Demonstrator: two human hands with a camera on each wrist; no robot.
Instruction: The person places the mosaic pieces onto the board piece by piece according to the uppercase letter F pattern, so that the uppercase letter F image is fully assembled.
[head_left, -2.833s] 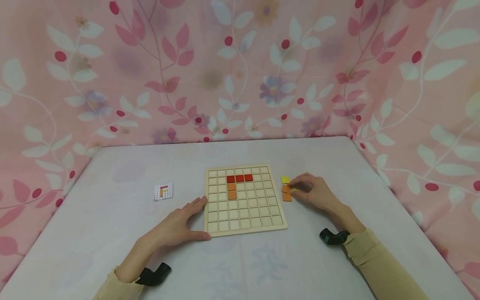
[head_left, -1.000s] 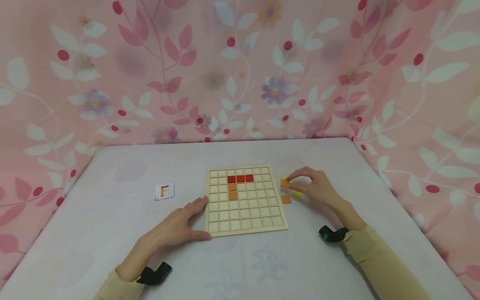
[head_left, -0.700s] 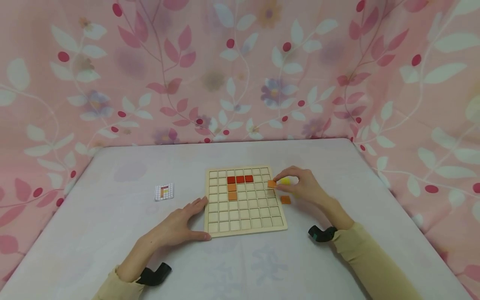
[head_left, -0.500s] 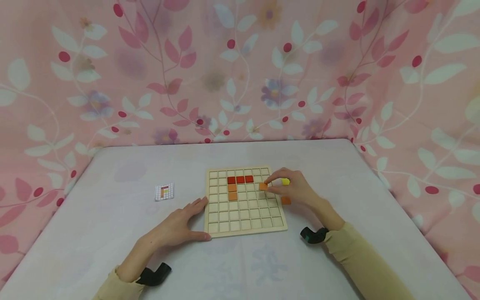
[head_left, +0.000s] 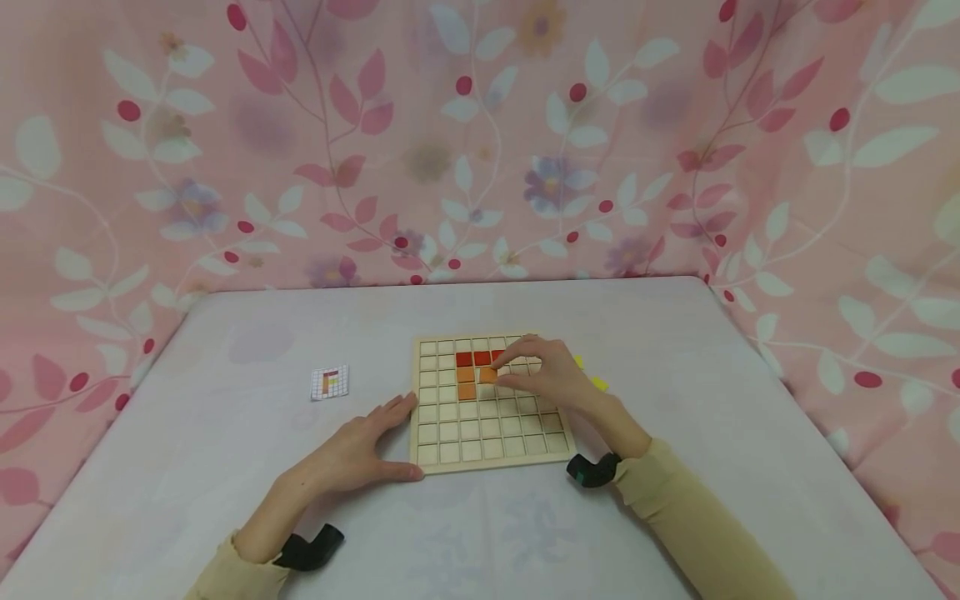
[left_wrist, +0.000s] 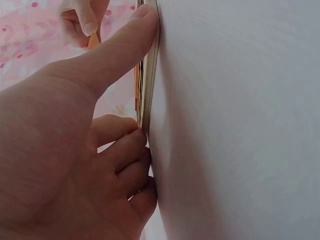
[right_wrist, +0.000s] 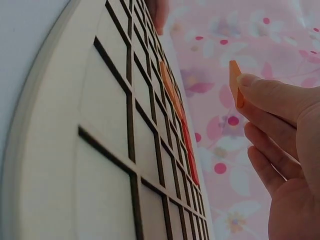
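Note:
A pale wooden grid board (head_left: 447, 454) lies on the table. Three red tiles (head_left: 463, 359) form a row in its upper part, with two orange tiles (head_left: 467, 391) below the leftmost one. Between thumb and index fingertip, my right hand (head_left: 557, 377) pinches another orange tile (head_left: 487, 376) over the board. The right wrist view has this pinched orange tile (right_wrist: 234, 82) lifted clear of the grid. My left hand (head_left: 341, 457) rests against the board's left edge, thumb and fingers spread; the thumb (left_wrist: 120, 52) touches the rim in the left wrist view.
A small printed card (head_left: 330, 382) with a coloured grid pattern lies left of the board. Yellow tiles (head_left: 599, 383) sit to its right, partly behind the right hand. A floral cloth (head_left: 480, 150) hangs behind the table (head_left: 255, 467).
My right hand has picked up an orange tile from beside the board and carried it left over the grid, near the placed tiles. The left hand has stayed put.

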